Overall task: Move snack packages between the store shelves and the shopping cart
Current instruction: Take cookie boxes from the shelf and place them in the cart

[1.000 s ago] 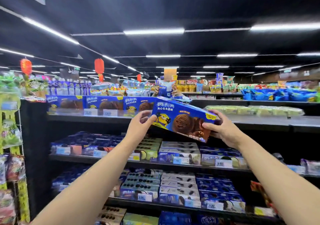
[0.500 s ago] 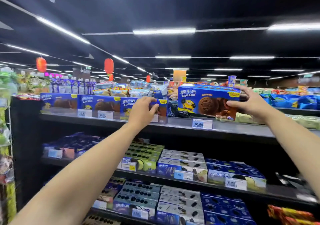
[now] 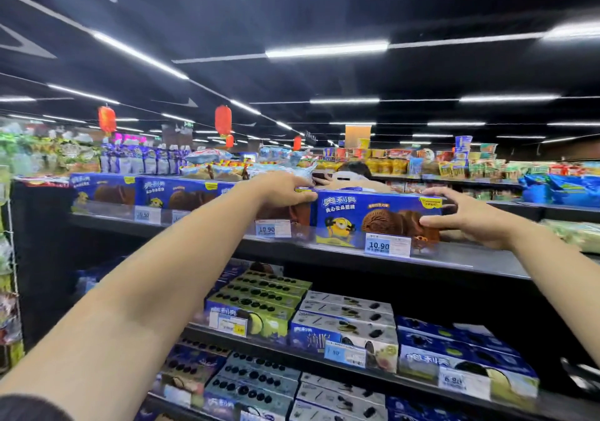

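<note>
The right hand (image 3: 467,217) is spread wide and clasps the right end of a blue cookie box (image 3: 373,222), with the thumb on the front face and the index finger along the top edge. The left hand (image 3: 282,190) lies over the neighbouring cookie box (image 3: 292,213), its fingers bent down over the top front edge. The blue cookie box stands upright on the top shelf (image 3: 470,264), a dark, smooth board, behind a clear rail carrying a white price tag (image 3: 388,246). The box is glossy cardboard, long and rectangular. Flat stacked cookie cartons (image 3: 344,316) fill the lower shelves. Red lanterns (image 3: 223,120) and strip lights (image 3: 326,50) hang from a black ceiling.
</note>
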`<move>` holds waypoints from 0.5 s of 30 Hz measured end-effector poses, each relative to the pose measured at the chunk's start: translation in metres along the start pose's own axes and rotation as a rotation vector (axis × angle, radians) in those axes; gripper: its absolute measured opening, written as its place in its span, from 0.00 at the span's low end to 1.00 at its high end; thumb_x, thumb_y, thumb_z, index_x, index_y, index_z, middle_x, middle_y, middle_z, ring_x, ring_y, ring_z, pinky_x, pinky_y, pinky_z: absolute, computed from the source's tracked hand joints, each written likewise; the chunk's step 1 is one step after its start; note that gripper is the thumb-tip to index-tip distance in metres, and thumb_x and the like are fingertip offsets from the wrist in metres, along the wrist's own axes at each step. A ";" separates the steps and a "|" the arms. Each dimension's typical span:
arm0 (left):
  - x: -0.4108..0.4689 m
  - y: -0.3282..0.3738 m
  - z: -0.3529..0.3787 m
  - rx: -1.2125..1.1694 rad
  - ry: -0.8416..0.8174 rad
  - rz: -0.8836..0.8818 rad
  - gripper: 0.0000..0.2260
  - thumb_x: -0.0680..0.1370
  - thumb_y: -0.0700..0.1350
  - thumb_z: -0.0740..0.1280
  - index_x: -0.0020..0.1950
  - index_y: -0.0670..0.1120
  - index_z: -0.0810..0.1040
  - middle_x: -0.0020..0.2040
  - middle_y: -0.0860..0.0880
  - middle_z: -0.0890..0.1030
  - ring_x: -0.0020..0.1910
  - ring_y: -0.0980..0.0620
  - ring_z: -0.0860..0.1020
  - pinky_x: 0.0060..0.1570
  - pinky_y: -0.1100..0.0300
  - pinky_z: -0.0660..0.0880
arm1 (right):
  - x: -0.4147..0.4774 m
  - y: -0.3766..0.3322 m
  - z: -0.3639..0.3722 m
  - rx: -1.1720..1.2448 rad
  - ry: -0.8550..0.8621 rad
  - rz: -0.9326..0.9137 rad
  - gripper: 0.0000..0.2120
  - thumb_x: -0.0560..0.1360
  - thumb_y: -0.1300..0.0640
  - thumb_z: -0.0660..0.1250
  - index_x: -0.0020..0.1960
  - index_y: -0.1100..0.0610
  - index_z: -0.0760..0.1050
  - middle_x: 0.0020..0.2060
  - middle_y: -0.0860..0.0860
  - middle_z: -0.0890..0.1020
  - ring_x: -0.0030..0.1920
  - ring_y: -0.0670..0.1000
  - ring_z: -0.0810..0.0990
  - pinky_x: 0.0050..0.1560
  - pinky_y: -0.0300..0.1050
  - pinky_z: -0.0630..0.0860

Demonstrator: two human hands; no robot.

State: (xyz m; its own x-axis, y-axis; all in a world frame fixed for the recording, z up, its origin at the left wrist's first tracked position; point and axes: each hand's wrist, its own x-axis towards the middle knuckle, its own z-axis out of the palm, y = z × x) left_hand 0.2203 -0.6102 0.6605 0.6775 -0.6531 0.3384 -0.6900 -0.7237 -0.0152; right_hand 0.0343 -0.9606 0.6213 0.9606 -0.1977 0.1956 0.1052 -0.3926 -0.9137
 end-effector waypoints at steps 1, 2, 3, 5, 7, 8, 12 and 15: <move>0.002 -0.003 0.000 -0.030 -0.024 0.001 0.27 0.79 0.70 0.55 0.75 0.62 0.68 0.74 0.48 0.72 0.71 0.43 0.71 0.69 0.47 0.68 | 0.001 0.000 -0.002 -0.015 -0.021 0.002 0.30 0.65 0.59 0.79 0.64 0.44 0.75 0.63 0.60 0.77 0.60 0.57 0.82 0.55 0.54 0.82; 0.004 -0.005 0.001 -0.053 -0.035 0.005 0.27 0.79 0.71 0.54 0.75 0.63 0.68 0.74 0.49 0.72 0.71 0.43 0.71 0.69 0.47 0.67 | 0.002 0.000 -0.004 -0.027 -0.041 0.003 0.30 0.65 0.59 0.79 0.64 0.45 0.74 0.63 0.59 0.77 0.61 0.57 0.82 0.58 0.56 0.81; 0.006 -0.007 0.002 -0.068 -0.042 0.010 0.26 0.79 0.72 0.53 0.74 0.65 0.67 0.74 0.50 0.72 0.71 0.43 0.70 0.69 0.47 0.66 | 0.003 0.000 -0.006 -0.043 -0.054 -0.001 0.30 0.66 0.59 0.79 0.65 0.45 0.73 0.63 0.60 0.77 0.61 0.57 0.82 0.60 0.57 0.80; 0.008 -0.009 0.006 -0.077 -0.059 0.020 0.27 0.79 0.72 0.50 0.75 0.66 0.65 0.75 0.50 0.71 0.72 0.43 0.69 0.66 0.48 0.65 | 0.005 0.000 -0.007 -0.065 -0.062 -0.006 0.30 0.68 0.60 0.78 0.65 0.45 0.73 0.64 0.59 0.76 0.61 0.56 0.81 0.60 0.55 0.80; 0.010 -0.009 0.010 -0.052 -0.038 0.036 0.26 0.79 0.71 0.49 0.76 0.66 0.64 0.75 0.50 0.72 0.71 0.44 0.70 0.61 0.51 0.66 | 0.007 -0.001 -0.008 -0.047 -0.067 0.005 0.29 0.68 0.60 0.78 0.65 0.45 0.73 0.65 0.59 0.75 0.61 0.57 0.81 0.59 0.55 0.81; 0.011 -0.009 0.011 -0.029 -0.018 0.046 0.27 0.79 0.71 0.49 0.75 0.66 0.65 0.74 0.50 0.73 0.70 0.44 0.71 0.59 0.52 0.66 | 0.007 -0.001 -0.008 -0.034 -0.069 0.010 0.29 0.68 0.60 0.78 0.65 0.45 0.74 0.65 0.59 0.75 0.61 0.57 0.82 0.58 0.55 0.81; 0.006 -0.013 0.008 -0.011 0.031 0.093 0.29 0.78 0.73 0.47 0.74 0.65 0.68 0.73 0.51 0.74 0.70 0.46 0.72 0.66 0.47 0.69 | 0.006 -0.002 -0.009 0.010 -0.083 0.022 0.30 0.64 0.60 0.80 0.63 0.45 0.76 0.65 0.59 0.76 0.57 0.55 0.84 0.51 0.52 0.83; -0.001 -0.021 0.006 -0.047 0.069 0.141 0.24 0.80 0.70 0.50 0.72 0.64 0.71 0.71 0.54 0.76 0.68 0.48 0.73 0.66 0.48 0.70 | 0.004 -0.005 -0.005 0.009 -0.103 0.030 0.28 0.66 0.61 0.79 0.61 0.43 0.77 0.64 0.58 0.76 0.57 0.55 0.84 0.51 0.52 0.83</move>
State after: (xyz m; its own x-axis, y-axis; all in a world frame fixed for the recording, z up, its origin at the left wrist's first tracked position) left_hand 0.2355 -0.5953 0.6549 0.5549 -0.7296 0.3998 -0.7895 -0.6133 -0.0233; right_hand 0.0361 -0.9639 0.6286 0.9847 -0.1154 0.1305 0.0777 -0.3793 -0.9220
